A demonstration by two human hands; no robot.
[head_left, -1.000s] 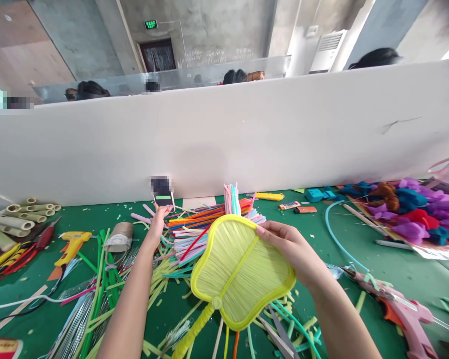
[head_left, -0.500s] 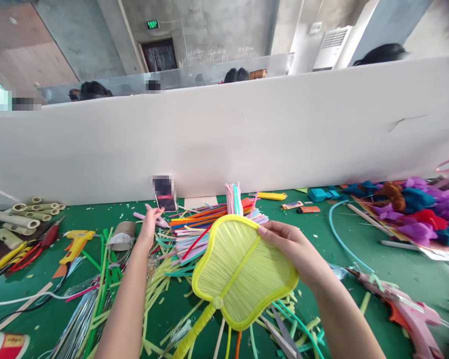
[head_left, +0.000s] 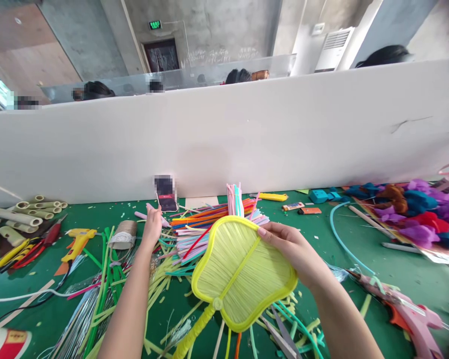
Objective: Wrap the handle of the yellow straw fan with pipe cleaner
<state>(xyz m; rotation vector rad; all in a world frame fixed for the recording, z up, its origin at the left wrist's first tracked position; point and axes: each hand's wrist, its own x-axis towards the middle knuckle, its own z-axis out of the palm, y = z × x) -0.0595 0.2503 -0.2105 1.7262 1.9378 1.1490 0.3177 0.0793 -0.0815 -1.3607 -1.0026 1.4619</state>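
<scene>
A yellow-green fan with a bright yellow fuzzy rim and a wrapped handle is tilted before me over the table. My right hand pinches its upper right edge, thumb on the near face. My left hand is away from the fan, at the lower left of a phone leaning on the white partition. One left finger stretches up to the phone's lower edge; the others look partly curled and hold nothing. Whether that finger touches the screen, I cannot tell. Beyond the fan lies a bundle of coloured pipe cleaners.
At left are a yellow glue gun, pliers, bamboo pieces and a twine roll. Scissors lie below the fan. A pink glue gun and purple and blue fuzzy pieces are at right. The white partition stands behind.
My left hand has drawn back slightly from the phone's screen and its fingers now point more upward. The fan and my right hand stay nearly still.
</scene>
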